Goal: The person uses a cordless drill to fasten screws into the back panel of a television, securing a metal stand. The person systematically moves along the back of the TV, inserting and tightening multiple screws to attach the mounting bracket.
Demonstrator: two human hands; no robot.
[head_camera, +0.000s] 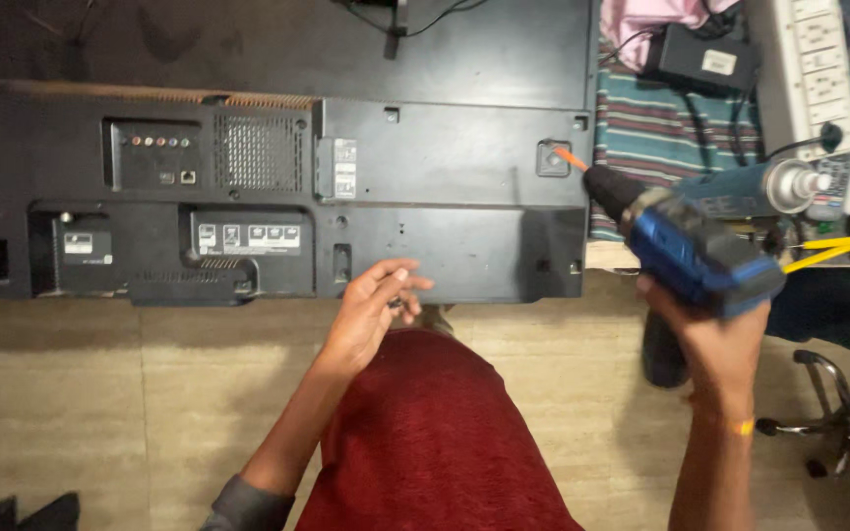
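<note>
Right now the fingers of the right hand are wrapped tight around the dark grip of a blue drill. The drill points up and to the left. Its long line runs from the hand, through the black nose, to the orange bit. The tip of the bit sits at a small square screw hole near the right edge of the black back cover of a flat television, which lies face down. So the hole is up and left of the right hand, and this hand is much nearer to it than the other one. The right arm comes up from the bottom right, with the wrist bent back.

The left hand rests by the bottom edge of the cover, near its middle. Its fingers are curled loosely around something small and dark; I cannot tell what it is. The left arm reaches up from the bottom, beside the red cloth on the person's lap.

To the right of the cover lie a striped cloth and a white power strip.
</note>
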